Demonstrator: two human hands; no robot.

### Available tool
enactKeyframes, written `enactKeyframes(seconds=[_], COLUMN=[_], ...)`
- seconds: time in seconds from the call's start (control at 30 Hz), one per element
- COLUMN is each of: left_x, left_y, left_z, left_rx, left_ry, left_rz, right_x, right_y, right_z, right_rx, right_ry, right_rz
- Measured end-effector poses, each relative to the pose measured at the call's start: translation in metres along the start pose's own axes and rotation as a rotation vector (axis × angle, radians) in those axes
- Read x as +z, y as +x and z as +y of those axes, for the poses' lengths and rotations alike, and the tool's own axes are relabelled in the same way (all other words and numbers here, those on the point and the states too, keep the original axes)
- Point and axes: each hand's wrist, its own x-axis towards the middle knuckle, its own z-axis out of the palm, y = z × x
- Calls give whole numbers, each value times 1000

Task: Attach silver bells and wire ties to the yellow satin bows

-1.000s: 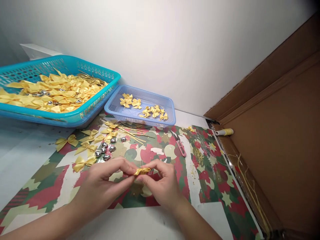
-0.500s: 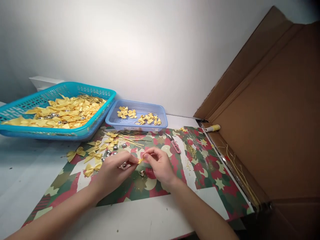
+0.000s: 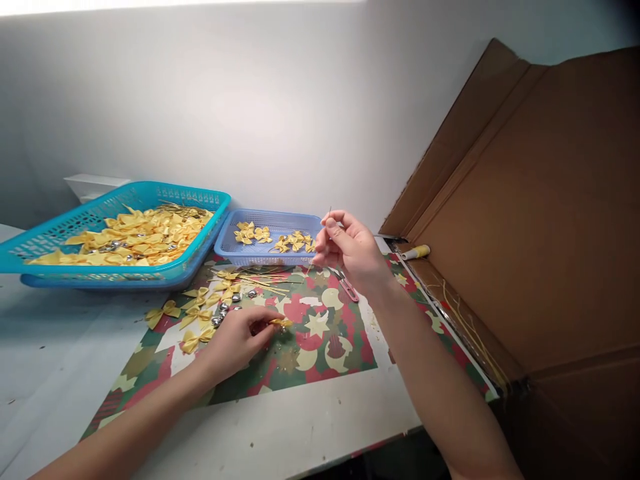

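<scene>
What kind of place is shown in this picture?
Probably a craft worktable, judging by the turquoise basket heaped with yellow bows, the loose gold strands and the pink-handled snips.

The left hand [image 3: 241, 341] partly hides a yellow satin bow [image 3: 283, 323]. The thin dark strand [image 3: 329, 211] in the right hand [image 3: 356, 250] is unidentifiable. The left edge crops a turquoise plastic basket [image 3: 100, 271].
</scene>
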Motion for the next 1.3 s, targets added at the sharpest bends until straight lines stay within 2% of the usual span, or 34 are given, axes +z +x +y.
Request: enactKeyframes(seconds=[0.1,0.23,0.33,0.4,0.5,0.63,0.7,0.8,0.9,1.0,1.1,1.2,1.3], left_x=[-1,1,4,7,11,12,11,9,8,10,10,5,-1], left_y=[0,-2,-7,-11,-16,-19,-19,-18,-16,-16,-21,-34,-52], left_z=[4,10,13,15,18,22,22,21,20,20,19,15,14], left_rx=[34,75,73,9,-111,-300,-382,-433,-448,-428,-324,-61,299], left_ry=[-3,53,24,-104,-463,-871,-986,-1099,-1131,-1032,-780,-332,134], left_rz=[-35,-72,-118,-162,-198,-119,-51,42,52,-25,-146,-201,-146], right_x=[-1,-5,-12,-18,-30,-47,-53,-59,-63,-68,-73,-73,-66], right_y=[6,16,23,26,30,28,25,22,21,21,22,23,25], right_z=[-6,-8,-3,5,22,50,62,73,78,82,87,95,104], right_rx=[6,-26,2,35,118,180,200,223,248,283,339,423,499], right_ry=[-30,-8,31,68,117,157,181,214,232,226,191,123,46], right_rz=[55,236,302,330,413,500,525,540,559,593,617,628,614])
